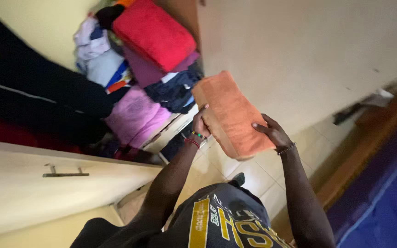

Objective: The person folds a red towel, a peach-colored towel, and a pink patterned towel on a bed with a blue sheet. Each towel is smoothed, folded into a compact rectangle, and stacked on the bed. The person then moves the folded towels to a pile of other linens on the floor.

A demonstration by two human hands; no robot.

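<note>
Towel: folded orange towel [233, 115] is being held at centre frame, before the pile.
Left hand [201, 123]: fingers clasping its 9 o'clock edge.
Right hand [272, 132]: fingers gripping its 4 o'clock edge.
Pile: red cushion [155, 32] sitting at 11 o'clock; judging both edges need keeping level.

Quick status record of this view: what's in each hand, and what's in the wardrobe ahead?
left hand: grips the near-left edge of the folded orange towel; beaded bracelets on the wrist
right hand: flat against the towel's right side; dark bracelet on the wrist
towel: folded, held up in the air between both hands, in front of the open wardrobe
wardrobe shelf: red folded blanket on top of a pile, pink cloth lower, dark and white clothes between
door: cream wardrobe door with a metal handle, at left
floor: pale tiles
</note>
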